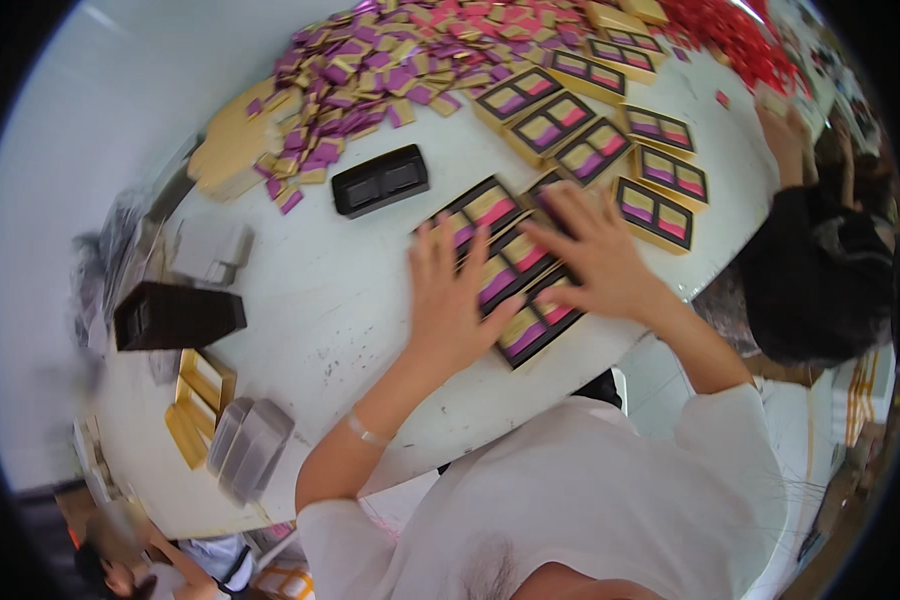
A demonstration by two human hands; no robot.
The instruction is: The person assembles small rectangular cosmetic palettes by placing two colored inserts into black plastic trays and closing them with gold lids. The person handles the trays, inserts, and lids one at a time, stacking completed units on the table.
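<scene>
Wristband (367, 432), just one and pale, circles the left wrist. Off to the left lie clear plastic containers (255, 450), nested (too closely to count), beside gold open packaging (198, 405). Two hands work ahead: the left hand (455, 295), fingers apart, rests over the left edge of the filled black trays (523, 250); the right hand (595, 255), fingers also apart and blurred, covers their right side, though how firmly it presses I cannot tell. Four such trays show, three mostly visible, the fourth largely under the right hand, all holding gold, purple and pink pieces. To the left stands one black stack (180, 316); farther on, one unfilled black tray (380, 181). Beyond, at least nine filled gold boxes (592, 150) sit near a heap of wrapped pieces (370, 70), uncountable, with one red pile (740, 45) right of it.
</scene>
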